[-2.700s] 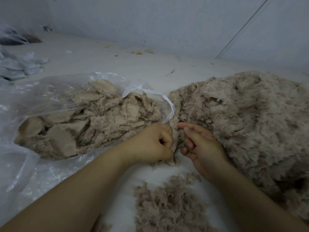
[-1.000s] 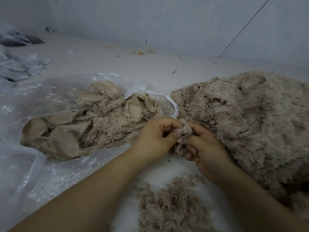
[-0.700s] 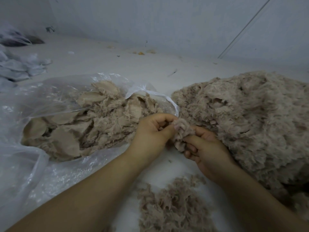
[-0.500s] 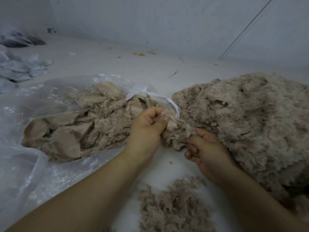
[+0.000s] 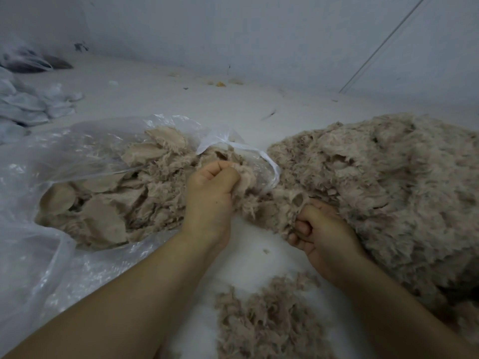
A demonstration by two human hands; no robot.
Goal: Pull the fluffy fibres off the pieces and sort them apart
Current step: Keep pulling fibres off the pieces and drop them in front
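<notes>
A beige furry piece stretches between my two hands above the white surface. My left hand grips its left end at the mouth of a clear plastic bag that holds several flat beige pieces. My right hand pinches the right end, fingers curled, against the foot of a big heap of fluffy pieces. A small pile of loose pulled fibres lies near me between my forearms.
White surface runs back to a pale wall. Crumpled white plastic bags and a dark bag lie at the far left. Small yellow scraps sit by the wall. A thin line slants across the wall at right.
My hands have drawn apart: the left moved up toward the bag mouth, the right down and right. The furry piece, earlier bunched between them, is now stretched out.
</notes>
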